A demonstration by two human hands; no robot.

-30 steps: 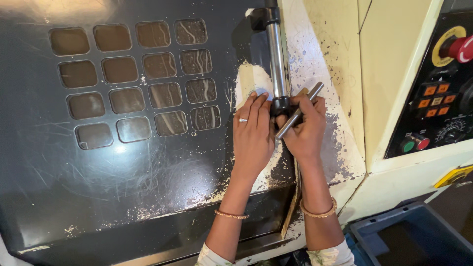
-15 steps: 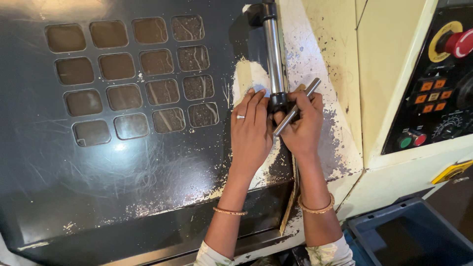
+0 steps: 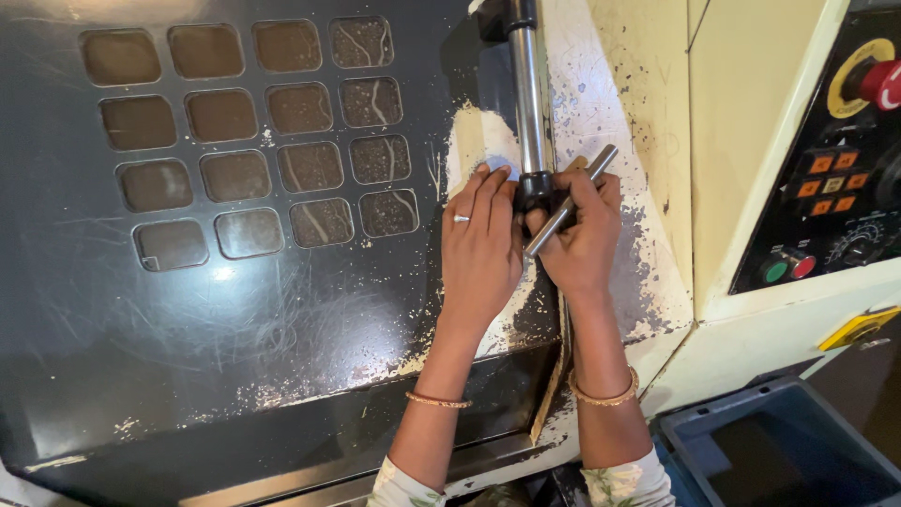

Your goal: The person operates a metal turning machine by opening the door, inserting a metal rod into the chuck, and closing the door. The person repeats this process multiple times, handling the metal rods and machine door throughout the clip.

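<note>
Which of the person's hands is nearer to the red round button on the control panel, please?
The right hand. It grips a short metal rod beside the door handle, on the side towards the red round button; the left hand lies farther away, left of the handle.

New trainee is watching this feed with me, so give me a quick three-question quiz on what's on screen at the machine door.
1. True or false: the right hand holds a metal rod.
2. Which hand wears a ring? A) left hand B) right hand
3. Fill in: both hands rest at the lower end of the door's vertical ___.

Key: 1 true; 2 A; 3 handle.
</note>
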